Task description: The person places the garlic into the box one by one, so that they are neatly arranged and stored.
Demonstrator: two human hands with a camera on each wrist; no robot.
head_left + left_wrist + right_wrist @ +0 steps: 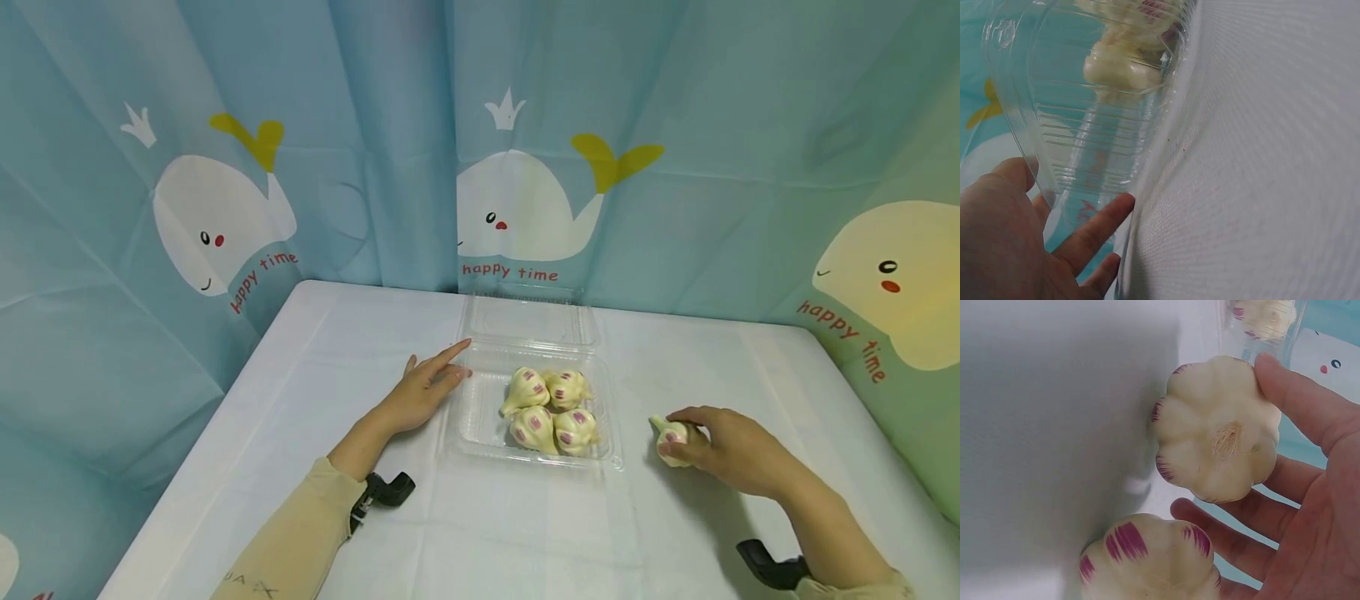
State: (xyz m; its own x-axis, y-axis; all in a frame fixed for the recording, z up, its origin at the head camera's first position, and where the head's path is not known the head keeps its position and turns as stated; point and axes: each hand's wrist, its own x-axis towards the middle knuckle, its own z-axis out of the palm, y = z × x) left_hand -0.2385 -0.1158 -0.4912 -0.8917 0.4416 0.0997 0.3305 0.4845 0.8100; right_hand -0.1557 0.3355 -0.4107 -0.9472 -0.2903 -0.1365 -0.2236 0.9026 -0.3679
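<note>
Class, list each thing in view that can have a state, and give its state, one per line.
Clear container: open, holding four garlic bulbs
Lid: open, at the container's far side
Left hand: fingers extended, at the container's left edge
Right hand: gripping a bulb
Gripped bulb: held between thumb and fingers
Bulb below it in the right wrist view: contact with hand unclear
Curtain: hanging, creased

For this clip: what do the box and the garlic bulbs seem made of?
The box: probably thin plastic, clear and glossy; the blue curtain shows through its ribbed wall. The garlic bulbs: perhaps moulded foam or plastic, smooth and satin, with painted-looking purple streaks; real garlic can't be ruled out.
</note>
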